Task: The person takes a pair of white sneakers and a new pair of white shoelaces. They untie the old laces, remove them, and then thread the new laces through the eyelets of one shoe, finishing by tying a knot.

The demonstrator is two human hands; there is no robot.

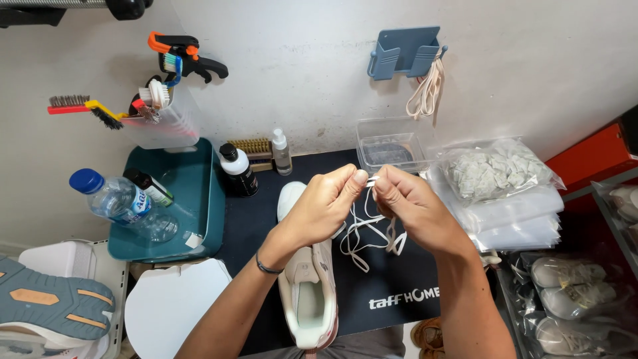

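Note:
A white sneaker lies on the dark mat, heel toward me, toe pointing away. My left hand and my right hand meet above the shoe, each pinching the tip of a white shoelace. The lace hangs down in loose loops between my hands onto the mat, right of the shoe. My left wrist wears a thin dark band.
A teal tray with a water bottle sits left. Small bottles and a brush stand at the wall. A clear tub, plastic bags and bagged shoes lie right. Laces hang from a blue wall holder.

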